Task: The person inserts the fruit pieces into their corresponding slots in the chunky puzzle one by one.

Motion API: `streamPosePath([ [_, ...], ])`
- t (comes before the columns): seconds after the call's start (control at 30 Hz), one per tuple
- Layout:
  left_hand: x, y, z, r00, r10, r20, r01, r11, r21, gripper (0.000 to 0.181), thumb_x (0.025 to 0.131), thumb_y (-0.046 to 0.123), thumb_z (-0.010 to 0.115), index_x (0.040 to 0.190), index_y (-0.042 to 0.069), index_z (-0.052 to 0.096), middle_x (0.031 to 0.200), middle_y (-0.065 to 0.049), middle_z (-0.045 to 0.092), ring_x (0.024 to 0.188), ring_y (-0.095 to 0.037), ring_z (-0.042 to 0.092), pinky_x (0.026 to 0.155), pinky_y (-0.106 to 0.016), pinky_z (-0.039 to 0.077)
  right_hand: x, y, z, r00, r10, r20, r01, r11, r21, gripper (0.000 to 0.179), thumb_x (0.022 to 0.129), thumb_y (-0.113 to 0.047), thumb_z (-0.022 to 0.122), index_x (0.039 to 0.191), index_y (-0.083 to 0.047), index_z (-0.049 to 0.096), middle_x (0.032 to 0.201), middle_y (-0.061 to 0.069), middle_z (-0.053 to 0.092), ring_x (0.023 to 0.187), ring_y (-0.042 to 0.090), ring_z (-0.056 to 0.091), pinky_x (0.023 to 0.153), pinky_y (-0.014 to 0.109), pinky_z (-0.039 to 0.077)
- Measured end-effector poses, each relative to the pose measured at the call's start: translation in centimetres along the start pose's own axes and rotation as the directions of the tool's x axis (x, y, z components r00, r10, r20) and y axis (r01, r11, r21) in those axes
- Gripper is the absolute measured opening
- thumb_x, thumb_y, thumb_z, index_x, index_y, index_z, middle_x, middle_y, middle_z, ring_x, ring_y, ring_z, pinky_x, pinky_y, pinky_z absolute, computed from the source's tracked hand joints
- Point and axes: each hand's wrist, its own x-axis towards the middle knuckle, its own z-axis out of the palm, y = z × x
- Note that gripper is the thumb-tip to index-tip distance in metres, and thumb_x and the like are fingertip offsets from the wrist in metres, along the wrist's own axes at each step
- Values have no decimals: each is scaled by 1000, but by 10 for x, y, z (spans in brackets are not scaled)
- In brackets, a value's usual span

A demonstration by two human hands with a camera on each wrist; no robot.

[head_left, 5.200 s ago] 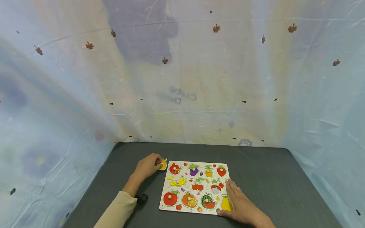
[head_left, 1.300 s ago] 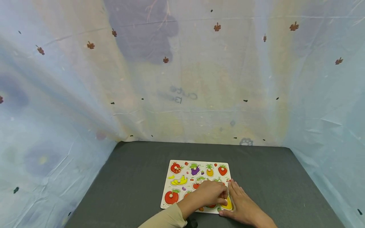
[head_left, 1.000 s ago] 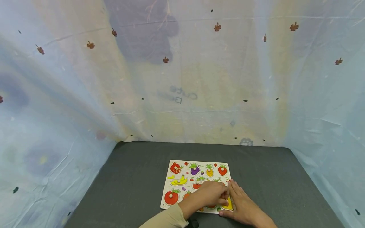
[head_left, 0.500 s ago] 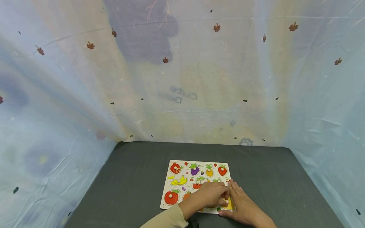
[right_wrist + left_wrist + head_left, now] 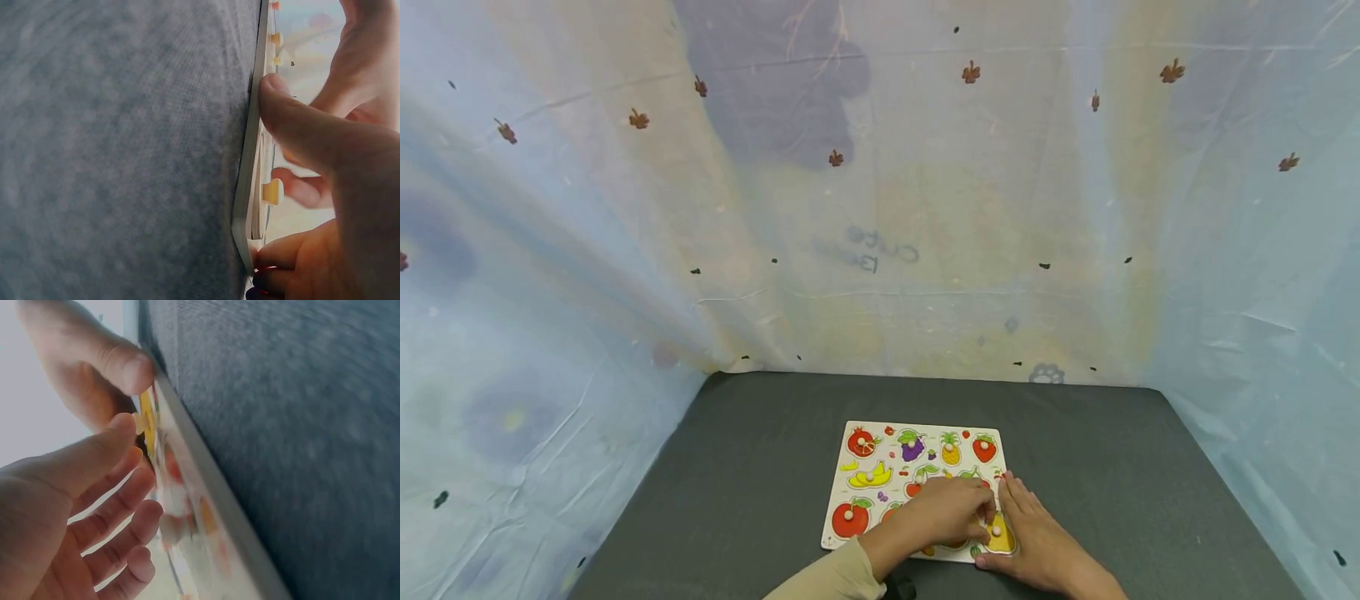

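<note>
A white wooden fruit puzzle board lies on the dark table. The yellow pear piece sits at its lower right corner, its pale knob facing up. My left hand reaches over the board with loosely bent, spread fingers. Its thumb tip is right at the knob, while the other fingertips stand apart from it. My right hand rests along the board's right edge, fingers straight, thumb against the near edge. The left hand and forearm hide the orange and part of the watermelon.
Other knobbed pieces sit on the board: an apple, bananas, grapes, a pineapple and a strawberry. Grey cloth covers the table. A pale printed curtain hangs behind and at both sides.
My left hand carried the pear piece from the table left of the board to its lower right corner. Just now its fingers drew slightly left off the knob. The right hand stayed.
</note>
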Motion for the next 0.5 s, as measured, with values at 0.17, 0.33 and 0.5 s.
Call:
streamPosePath([
  [0.17, -11, -10, -7, 998, -32, -53, 31, 999, -31, 18, 94, 47, 83, 98, 34, 71, 91, 23, 59, 76, 7, 52, 67, -18, 44, 1, -1, -1, 1000, 11, 10, -11, 1000, -15, 127, 82, -72, 81, 164, 10, 29, 174, 29, 20, 160, 48, 22, 125, 65, 22],
  [0.33, -29, -27, -18, 992, -100, -71, 94, 992, -87, 16, 98, 46, 80, 101, 32, 73, 94, 21, 62, 79, 6, 54, 70, -20, 47, 1, -1, -5, 999, 20, 33, -21, 1000, 15, 126, 82, -68, 84, 164, 9, 28, 174, 29, 20, 160, 50, 22, 124, 68, 22],
  [0.5, -52, -51, -27, 979, -168, -116, 155, 981, -114, 14, 100, 45, 77, 101, 32, 70, 96, 20, 63, 79, 4, 53, 68, -21, 47, -1, 3, -10, 999, 33, 27, -35, 996, 82, 119, 84, -65, 84, 166, 3, 30, 174, 27, 23, 159, 52, 20, 122, 72, 23],
])
